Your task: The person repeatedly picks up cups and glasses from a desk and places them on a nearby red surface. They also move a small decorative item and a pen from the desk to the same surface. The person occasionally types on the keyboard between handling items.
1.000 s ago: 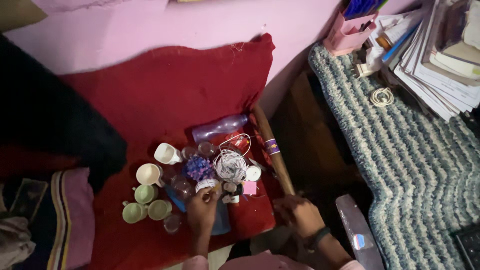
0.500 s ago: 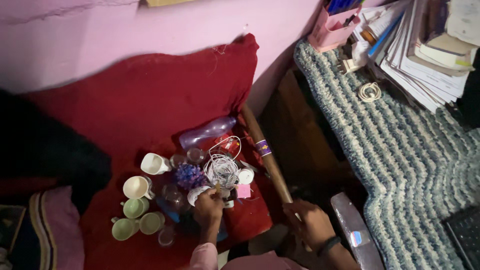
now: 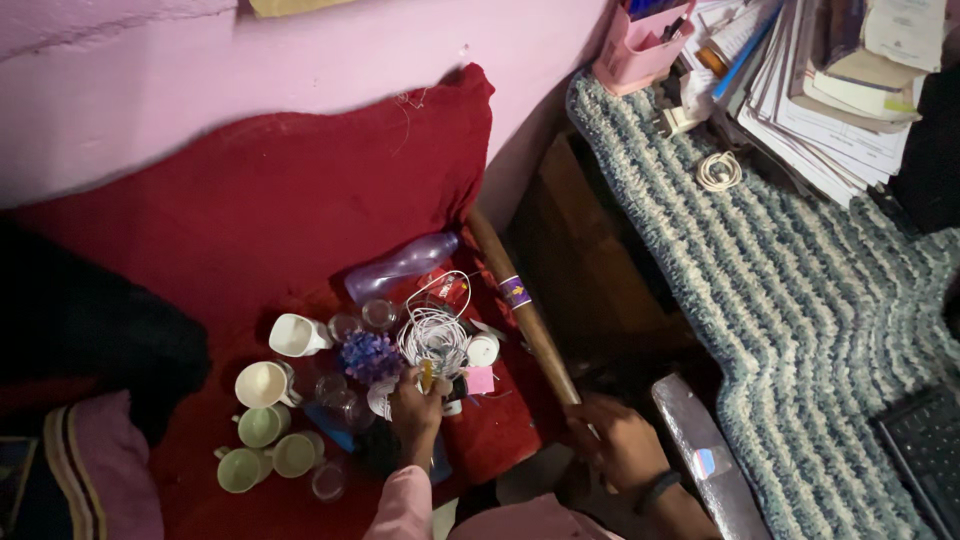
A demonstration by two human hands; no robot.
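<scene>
Red cloth under cups, wire coil. My left hand pinches small yellow thing, coil just beyond fingertips. My right hand wraps wooden stick; stick runs away toward wall.

- Dim overall; the pink wall catches the most light.
- Deep shadow beside the wooden stick.
- Slightly soft, grainy dark areas.

Pink sleeves, dark wristband

Stacked papers and a pink holder sit beside a knitted blanket
</scene>
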